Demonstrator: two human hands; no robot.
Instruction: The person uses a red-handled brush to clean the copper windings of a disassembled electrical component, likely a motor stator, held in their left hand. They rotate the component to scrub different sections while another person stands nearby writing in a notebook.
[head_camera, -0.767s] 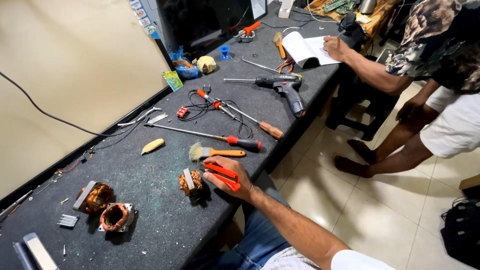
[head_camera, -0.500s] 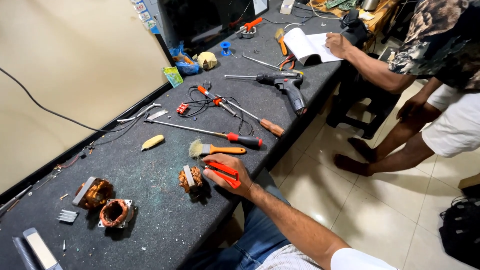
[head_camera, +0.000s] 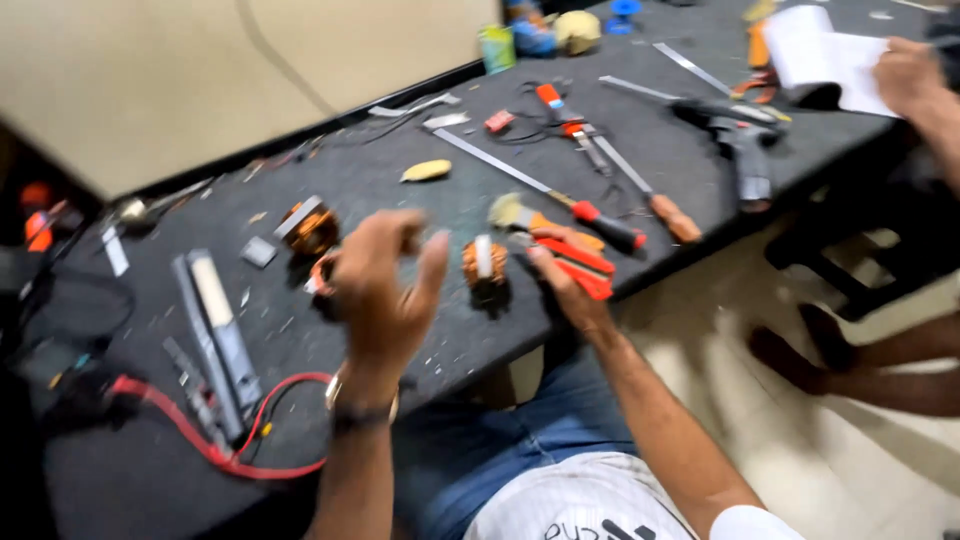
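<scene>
My right hand (head_camera: 568, 275) rests on the dark workbench (head_camera: 330, 190), closed on a red-handled pair of pliers (head_camera: 580, 265). Just left of it stands a small copper-wound motor coil (head_camera: 484, 262) with a pale strip on top. My left hand (head_camera: 385, 290) hovers raised above the bench, fingers apart and blurred, holding nothing that I can see. Behind it lie two more copper-wound motor parts (head_camera: 310, 230), one partly hidden by the hand. A small brush (head_camera: 520, 213) with an orange handle lies just beyond the pliers.
Long screwdrivers (head_camera: 560, 195), a cordless drill (head_camera: 740, 140) and a metal ruler (head_camera: 690, 65) lie farther right. A red cable (head_camera: 220, 450) and grey bars (head_camera: 215, 335) lie at the left. Another person's hand (head_camera: 905, 75) rests on white paper (head_camera: 815, 50); their legs stand at the right.
The view has swung left and nearer to the bench. My left hand has come up into view over the motor parts. My right hand stays on the pliers.
</scene>
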